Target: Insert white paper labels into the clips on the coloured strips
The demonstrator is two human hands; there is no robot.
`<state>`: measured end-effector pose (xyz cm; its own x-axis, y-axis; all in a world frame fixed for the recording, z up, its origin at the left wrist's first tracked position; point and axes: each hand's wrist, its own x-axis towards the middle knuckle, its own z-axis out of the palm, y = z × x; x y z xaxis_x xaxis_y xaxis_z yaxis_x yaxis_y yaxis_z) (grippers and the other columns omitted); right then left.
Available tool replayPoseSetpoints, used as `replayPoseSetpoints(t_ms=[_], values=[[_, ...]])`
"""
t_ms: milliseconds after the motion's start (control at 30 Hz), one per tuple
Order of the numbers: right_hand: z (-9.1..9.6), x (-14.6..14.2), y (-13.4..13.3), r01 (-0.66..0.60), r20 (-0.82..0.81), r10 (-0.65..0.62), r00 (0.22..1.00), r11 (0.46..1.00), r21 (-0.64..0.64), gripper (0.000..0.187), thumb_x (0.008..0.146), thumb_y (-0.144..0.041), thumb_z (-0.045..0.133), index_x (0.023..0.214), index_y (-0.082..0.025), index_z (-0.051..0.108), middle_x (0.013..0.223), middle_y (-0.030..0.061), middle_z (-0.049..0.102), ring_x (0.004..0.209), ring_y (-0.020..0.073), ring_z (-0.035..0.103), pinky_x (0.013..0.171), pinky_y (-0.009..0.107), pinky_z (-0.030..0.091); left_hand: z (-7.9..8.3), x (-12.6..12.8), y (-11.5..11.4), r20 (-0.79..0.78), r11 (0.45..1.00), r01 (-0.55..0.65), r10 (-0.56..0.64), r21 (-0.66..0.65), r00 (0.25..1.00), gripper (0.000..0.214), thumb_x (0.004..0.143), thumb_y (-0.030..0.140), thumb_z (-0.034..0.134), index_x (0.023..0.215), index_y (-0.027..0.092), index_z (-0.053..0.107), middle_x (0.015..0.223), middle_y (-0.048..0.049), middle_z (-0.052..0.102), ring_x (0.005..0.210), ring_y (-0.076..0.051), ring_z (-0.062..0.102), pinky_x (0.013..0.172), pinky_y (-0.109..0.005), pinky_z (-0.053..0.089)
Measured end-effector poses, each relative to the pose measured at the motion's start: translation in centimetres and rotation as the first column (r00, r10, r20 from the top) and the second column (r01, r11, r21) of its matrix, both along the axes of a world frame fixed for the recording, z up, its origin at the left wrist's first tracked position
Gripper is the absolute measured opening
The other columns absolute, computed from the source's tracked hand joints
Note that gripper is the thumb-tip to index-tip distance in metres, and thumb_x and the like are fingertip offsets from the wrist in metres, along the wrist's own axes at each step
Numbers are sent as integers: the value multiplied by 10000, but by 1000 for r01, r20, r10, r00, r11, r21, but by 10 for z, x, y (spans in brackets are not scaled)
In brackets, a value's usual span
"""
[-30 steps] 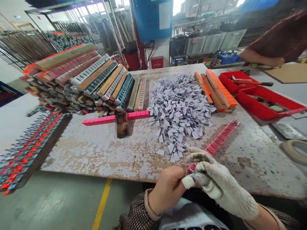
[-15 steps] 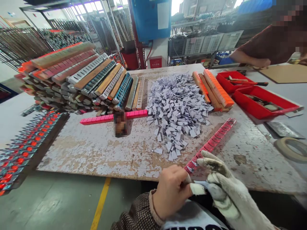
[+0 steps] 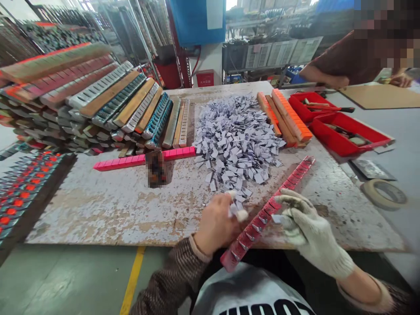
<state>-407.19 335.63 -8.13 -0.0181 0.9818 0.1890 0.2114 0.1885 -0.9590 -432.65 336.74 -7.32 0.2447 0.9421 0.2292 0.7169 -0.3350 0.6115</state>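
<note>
A red glittery strip point(image 3: 262, 218) with a row of small metal-looking points along its near part lies slantwise, its near end past the table edge. My left hand point(image 3: 216, 225), bare except for white covers on its fingertips, is left of the strip at the near edge of the pile of small white folded pieces point(image 3: 241, 135). Its thumb and finger close around a whitish piece, slightly blurred. On the strip's other side, my right hand point(image 3: 305, 232) wears a white knitted glove. Between its fingertips sits a small white piece point(image 3: 277, 218).
Stacked slotted bars point(image 3: 75, 96) stand at the left, with a pink strip point(image 3: 121, 162) before them. Orange bars point(image 3: 292, 116), red trays point(image 3: 351, 135) and a tape roll point(image 3: 383, 194) are at the right. Another person's arm point(image 3: 331, 65) rests at the far right.
My hands have separated: the left went up and left to the pile, the right slightly up. The strip's near part now shows between them. The view has shifted slightly.
</note>
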Motion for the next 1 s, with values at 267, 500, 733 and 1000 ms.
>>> replayPoseSetpoints(t_ms=[267, 500, 733, 1000], values=[[-12, 6, 33, -413, 797, -212, 565, 764, 496, 65, 945, -120, 607, 974, -164, 645, 1236, 134, 690, 1311, 356, 574, 1062, 543, 484, -16, -13, 53, -161, 985, -27, -2, -173, 987, 276, 943, 127, 594, 1217, 143, 623, 1219, -128, 682, 1164, -291, 626, 1034, -445, 505], [-10, 0, 45, -476, 844, -88, 529, 792, 381, 132, 950, -107, 521, 898, -157, 632, 1102, 124, 683, 1227, 325, 595, 1040, 521, 509, -18, -19, 43, 270, 974, 10, 52, -224, 961, 138, 901, 122, 588, 1016, 164, 652, 1038, -77, 710, 992, -218, 669, 911, -358, 534], [-20, -8, 33, -486, 765, -13, 644, 765, 422, 114, 985, -186, 569, 879, -204, 534, 1177, 102, 666, 1283, 296, 570, 1073, 511, 485, -10, -14, 9, 631, 980, 30, 103, -196, 769, 47, 907, 199, 633, 927, 172, 599, 859, -14, 671, 789, -136, 658, 754, -240, 534], [10, -33, 11, -277, 327, 206, 922, 943, 186, 236, 1025, -420, 537, 946, -239, 664, 1269, 111, 656, 1279, 303, 570, 995, 459, 555, 28, 2, -29, 315, 909, 138, -274, 392, 909, 181, 917, 33, 560, 994, 196, 573, 1007, -67, 719, 936, -176, 658, 846, -304, 556]])
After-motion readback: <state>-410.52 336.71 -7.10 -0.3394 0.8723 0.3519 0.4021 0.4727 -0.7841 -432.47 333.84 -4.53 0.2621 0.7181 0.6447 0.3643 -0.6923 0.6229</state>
